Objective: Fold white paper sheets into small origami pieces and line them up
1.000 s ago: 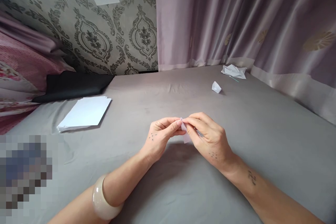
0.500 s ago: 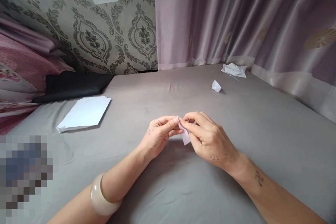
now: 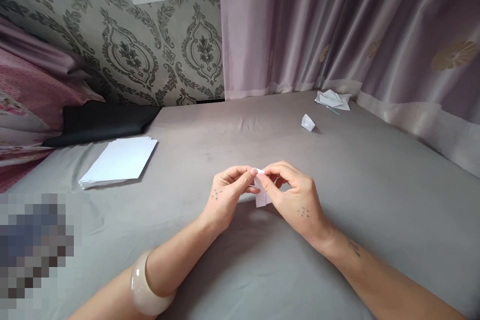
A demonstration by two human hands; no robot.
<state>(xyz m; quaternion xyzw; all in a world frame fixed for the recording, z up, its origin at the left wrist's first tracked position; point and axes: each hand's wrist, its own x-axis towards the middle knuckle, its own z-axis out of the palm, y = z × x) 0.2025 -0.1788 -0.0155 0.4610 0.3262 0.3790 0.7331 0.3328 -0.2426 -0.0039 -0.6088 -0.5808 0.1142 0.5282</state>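
Observation:
A small piece of folded white paper (image 3: 261, 197) is pinched between both hands above the grey cloth. My left hand (image 3: 228, 195) is closed, its thumb and fingers gripping the paper's upper left edge. On the other side, my right hand (image 3: 296, 200) is also closed, with thumb and forefinger on the top of the paper. The lower end of the paper hangs down between the hands; much of the rest is hidden behind fingers.
A stack of white paper (image 3: 120, 160) lies at the left, near a black cloth (image 3: 108, 122). Farther back on the right sit a small folded paper piece (image 3: 308, 122), a heap of folded papers (image 3: 333, 99) and a thin pale-blue stick (image 3: 333, 110). A grey cloth (image 3: 210, 150) covers the surface.
My right hand has turned, its thumb now on the near face of the paper. The paper hangs straighter and shows more of its folded top and lower end.

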